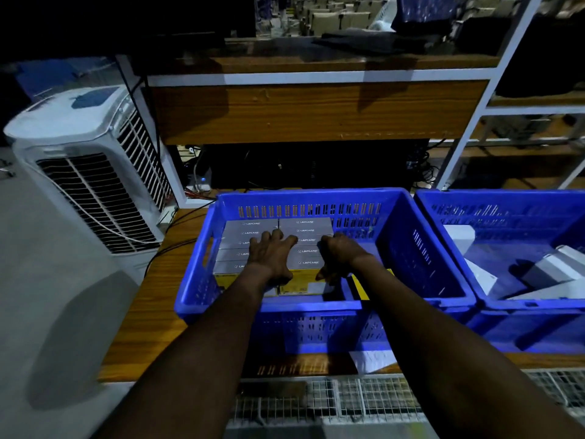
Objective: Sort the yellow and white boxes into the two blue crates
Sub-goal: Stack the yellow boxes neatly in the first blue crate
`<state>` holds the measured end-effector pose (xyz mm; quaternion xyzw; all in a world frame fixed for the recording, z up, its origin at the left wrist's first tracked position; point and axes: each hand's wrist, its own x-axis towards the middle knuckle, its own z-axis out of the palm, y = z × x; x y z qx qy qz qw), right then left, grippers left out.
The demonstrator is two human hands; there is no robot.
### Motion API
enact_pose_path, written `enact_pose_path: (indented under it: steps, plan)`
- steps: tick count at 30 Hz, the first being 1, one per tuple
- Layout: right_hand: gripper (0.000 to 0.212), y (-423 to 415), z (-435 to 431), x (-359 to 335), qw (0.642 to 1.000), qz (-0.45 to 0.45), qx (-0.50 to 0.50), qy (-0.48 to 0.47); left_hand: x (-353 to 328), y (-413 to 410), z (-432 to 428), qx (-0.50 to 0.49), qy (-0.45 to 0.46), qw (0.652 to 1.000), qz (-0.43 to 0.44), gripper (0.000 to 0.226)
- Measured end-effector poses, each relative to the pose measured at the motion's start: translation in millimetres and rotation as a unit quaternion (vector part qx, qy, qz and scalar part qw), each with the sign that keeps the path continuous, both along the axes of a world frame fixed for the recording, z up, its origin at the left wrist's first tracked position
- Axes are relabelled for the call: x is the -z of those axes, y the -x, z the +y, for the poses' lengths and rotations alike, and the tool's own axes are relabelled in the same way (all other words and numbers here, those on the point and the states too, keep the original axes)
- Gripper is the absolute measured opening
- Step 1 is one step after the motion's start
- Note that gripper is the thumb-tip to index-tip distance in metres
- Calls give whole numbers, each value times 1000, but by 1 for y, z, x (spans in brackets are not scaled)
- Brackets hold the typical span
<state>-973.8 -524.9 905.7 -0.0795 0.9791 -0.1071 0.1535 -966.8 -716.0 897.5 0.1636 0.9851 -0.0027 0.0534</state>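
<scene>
Left grip (pixel 269 258) lies flat atop boxes (pixel 307 231), right grip (pixel 340 256) clasping their edge.

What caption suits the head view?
Left hand flat on yellow boxes in left blue crate; white boxes in right crate.

The right blue crate (pixel 506 217) is running off the picture's right edge. The left grip (pixel 270 258) is covering part of the stacked boxes (pixel 304 231). The right grip (pixel 337 255) is curling its fingers out of sight, its hold not showing, and the right forearm (pixel 411 312) is hiding most of a yellow box (pixel 359 285)
</scene>
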Motion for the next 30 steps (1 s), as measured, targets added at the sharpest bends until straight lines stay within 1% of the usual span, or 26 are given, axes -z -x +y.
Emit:
enact_pose_path:
  steps: [3,6,12,16,19,22,26,30]
  plan:
    - [61,2,0,1,1000,-5,2,1,1,2,-1,-1,5,1000,-7,95]
    - [55,1,-1,1,1000,-4,-1,4,2,2,2,-2,19,1000,-10,97]
    - [51,-4,-2,-4,1000,13,-14,-5,3,1,3,-12,52,998,-38,107]
    - [53,-9,-2,-9,1000,9,-9,-13,2,1,-1,-19,50,998,-44,108]
    - [49,-14,0,-18,1000,-1,5,-3,-1,0,1,-18,49,997,-49,109]
    - [42,-16,6,-22,1000,-7,19,10,-4,-2,9,-7,38,998,-54,108]
    - [48,-21,15,-26,998,-23,44,38,-10,-3,26,17,22,998,-48,104]
    - [42,-27,32,-28,996,23,75,46,-16,-5,49,42,-21,998,-32,102]
